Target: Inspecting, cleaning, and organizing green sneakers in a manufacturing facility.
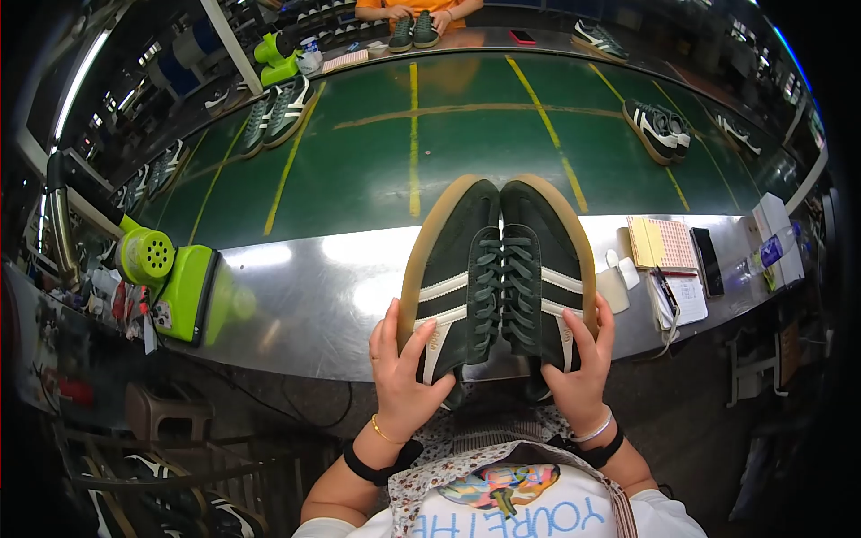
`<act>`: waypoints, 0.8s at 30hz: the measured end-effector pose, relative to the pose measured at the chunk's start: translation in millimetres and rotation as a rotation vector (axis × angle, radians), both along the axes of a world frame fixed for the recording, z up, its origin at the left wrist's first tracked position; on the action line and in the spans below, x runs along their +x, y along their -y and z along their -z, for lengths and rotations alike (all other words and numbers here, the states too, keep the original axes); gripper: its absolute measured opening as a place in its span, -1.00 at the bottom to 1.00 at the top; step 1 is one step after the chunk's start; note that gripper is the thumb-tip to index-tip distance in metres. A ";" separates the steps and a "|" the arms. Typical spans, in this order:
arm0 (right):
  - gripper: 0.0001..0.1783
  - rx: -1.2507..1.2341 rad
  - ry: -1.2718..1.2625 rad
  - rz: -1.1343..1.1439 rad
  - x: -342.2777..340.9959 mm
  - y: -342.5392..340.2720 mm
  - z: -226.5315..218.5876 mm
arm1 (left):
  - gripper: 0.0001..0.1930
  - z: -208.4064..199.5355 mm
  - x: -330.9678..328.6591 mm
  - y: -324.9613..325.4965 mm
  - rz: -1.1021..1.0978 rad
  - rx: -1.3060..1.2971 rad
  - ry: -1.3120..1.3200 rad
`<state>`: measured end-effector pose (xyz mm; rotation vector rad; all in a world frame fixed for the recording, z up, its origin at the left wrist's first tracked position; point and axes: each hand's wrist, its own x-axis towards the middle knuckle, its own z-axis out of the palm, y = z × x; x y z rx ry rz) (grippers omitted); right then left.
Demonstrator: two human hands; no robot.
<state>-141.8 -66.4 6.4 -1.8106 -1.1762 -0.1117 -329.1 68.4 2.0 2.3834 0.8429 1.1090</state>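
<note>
Two dark green sneakers with white side stripes, dark green laces and tan gum soles are held side by side, toes pointing away from me. My left hand [405,359] grips the left sneaker [453,278] near its heel, fingers along the outer sole and thumb at the collar. My right hand [578,363] holds the right sneaker [543,269] the same way. The two shoes touch along their inner sides, over the near edge of the metal bench [350,269]. Their heels are partly hidden.
Beyond the bench lies a green conveyor belt [359,161] with yellow lines, carrying sneaker pairs [276,117] [659,130]. A lime-green machine [184,278] stands left. Right are a notebook [664,244], phone [707,260] and bottle [773,251]. A co-worker in orange [462,11] handles shoes opposite.
</note>
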 end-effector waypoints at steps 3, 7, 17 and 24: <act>-0.24 0.039 -0.015 -0.018 0.1 0.5 2.8 | -0.25 4.3 -3.5 -4.7 0.019 0.016 0.019; -0.23 0.129 0.020 -0.080 2.0 3.9 10.0 | -0.22 24.1 -12.6 -17.3 0.064 0.014 0.098; -0.37 0.272 0.111 -0.170 -4.0 -0.2 24.2 | -0.16 53.6 -25.4 -42.0 0.186 0.020 0.334; -0.38 0.290 0.123 -0.184 -8.5 -5.5 23.4 | -0.16 55.5 -28.3 -45.2 0.188 0.044 0.349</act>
